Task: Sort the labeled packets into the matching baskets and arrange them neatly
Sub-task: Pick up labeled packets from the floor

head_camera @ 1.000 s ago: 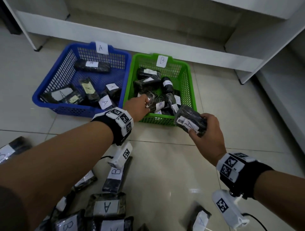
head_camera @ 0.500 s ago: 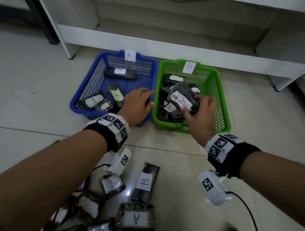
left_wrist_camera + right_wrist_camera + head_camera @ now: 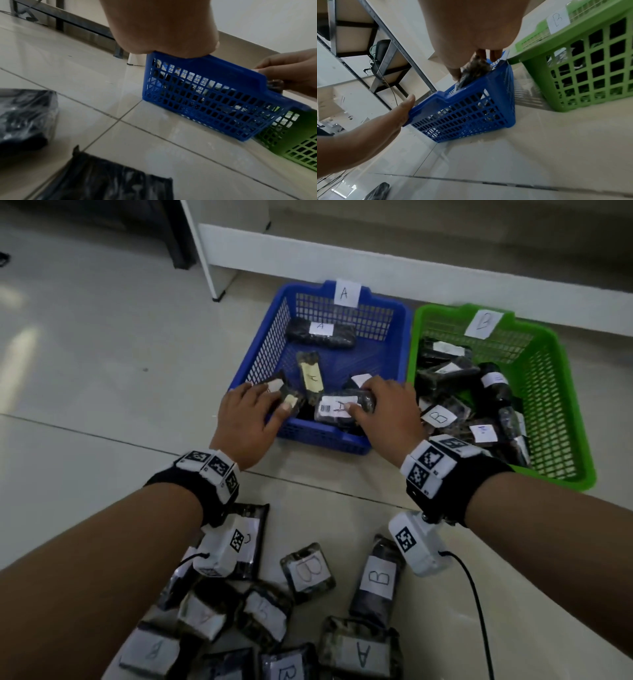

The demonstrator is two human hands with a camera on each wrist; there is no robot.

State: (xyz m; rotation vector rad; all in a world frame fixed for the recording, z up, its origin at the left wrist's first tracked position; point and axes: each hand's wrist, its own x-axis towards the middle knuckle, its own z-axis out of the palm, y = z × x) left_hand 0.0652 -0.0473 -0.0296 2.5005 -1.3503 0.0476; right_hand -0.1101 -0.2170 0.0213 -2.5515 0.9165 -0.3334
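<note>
A blue basket (image 3: pixel 270 337) tagged A stands on the floor, with a green basket (image 3: pixel 555 392) tagged B touching its right side. Both hold several black labelled packets. My right hand (image 3: pixel 359 400) pinches a black packet (image 3: pixel 334 409) with a barcode and an A label, low inside the blue basket's near side. The right wrist view shows that packet (image 3: pixel 476 69) just over the blue rim (image 3: pixel 471 115). My left hand (image 3: pixel 253 412) rests on the basket's near-left corner. Its fingers reach over the rim onto packets there, and its thumb lies along the front edge.
Several loose packets lie on the floor near me, among them a B packet (image 3: pixel 378 577), another B packet (image 3: pixel 308 571) and an A packet (image 3: pixel 359 652). A white shelf base (image 3: pixel 376 265) runs behind the baskets. A metal rack (image 3: pixel 368 40) stands to the left.
My right hand carried the A packet from above the green basket leftward into the blue basket. My left hand shifted from the blue basket's near-right side to its near-left corner.
</note>
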